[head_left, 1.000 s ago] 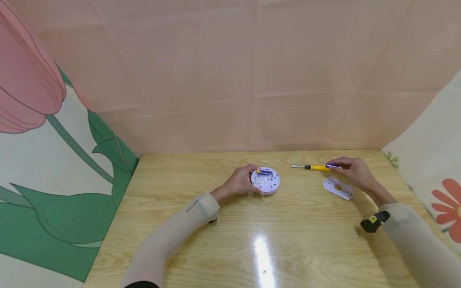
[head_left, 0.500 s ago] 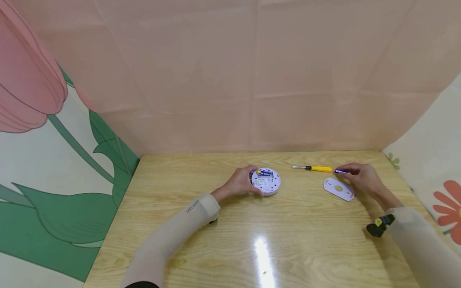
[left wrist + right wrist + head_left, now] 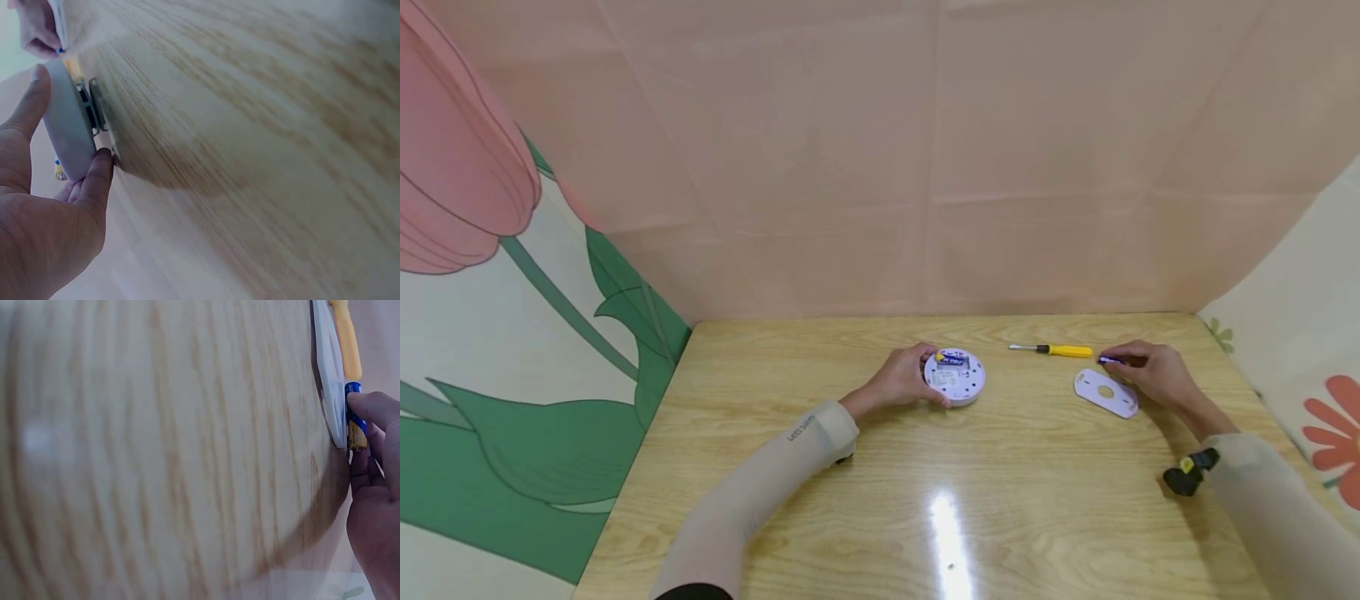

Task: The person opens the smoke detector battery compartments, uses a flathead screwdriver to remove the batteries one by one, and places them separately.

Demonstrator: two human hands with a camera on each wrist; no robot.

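My left hand (image 3: 901,377) grips the rim of a round white device (image 3: 958,388) that looks like a smoke detector. Its flat side with the label and small holes faces up. A blue and yellow battery (image 3: 952,359) lies in its recess. In the left wrist view the thumb and fingers hold the device (image 3: 67,128) from opposite edges, and metal clips show on its lower side. My right hand (image 3: 1159,372) pinches another blue and yellow battery (image 3: 356,419) low by the table, just past the screwdriver's handle end. The fingers partly cover this battery.
A yellow-handled screwdriver (image 3: 1067,351) lies with its tip to the left. A flat white plate (image 3: 1092,392) with a central hole lies just left of my right hand. The wooden table (image 3: 880,500) ends at a hung cloth (image 3: 820,208) behind.
My right hand has moved right and slightly nearer with the battery, from over the screwdriver's handle to beside its end. My left hand and the device have stayed in place.
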